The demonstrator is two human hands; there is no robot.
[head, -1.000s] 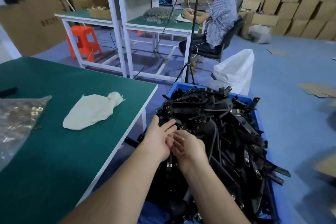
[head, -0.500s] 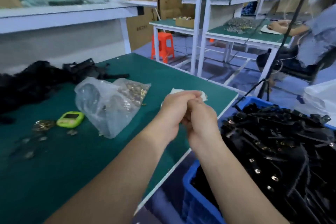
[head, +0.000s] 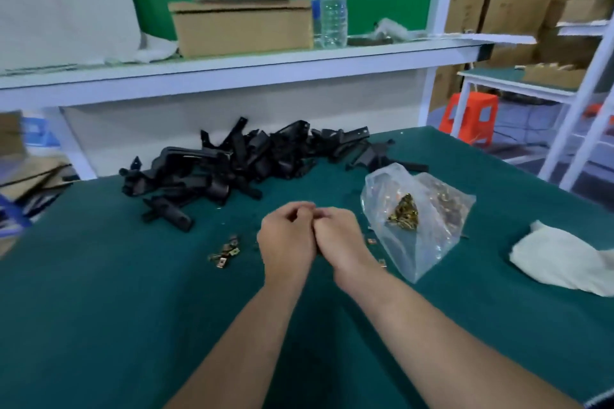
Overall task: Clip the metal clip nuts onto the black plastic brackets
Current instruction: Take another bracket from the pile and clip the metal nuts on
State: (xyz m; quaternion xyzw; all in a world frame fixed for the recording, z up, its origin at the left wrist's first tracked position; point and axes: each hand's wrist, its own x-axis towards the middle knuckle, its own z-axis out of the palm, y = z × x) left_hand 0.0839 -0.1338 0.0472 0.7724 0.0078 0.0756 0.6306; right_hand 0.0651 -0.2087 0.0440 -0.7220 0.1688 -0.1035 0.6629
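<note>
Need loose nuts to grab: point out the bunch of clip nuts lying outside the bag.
The small bunch of clip nuts on the mat left of the left hand; the other sits inside the clear bag.

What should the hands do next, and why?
Probably the left hand should reach to the pile of black plastic brackets for one: it and the right hand are curled together with no part showing, and loose metal clip nuts lie just left of them.
</note>
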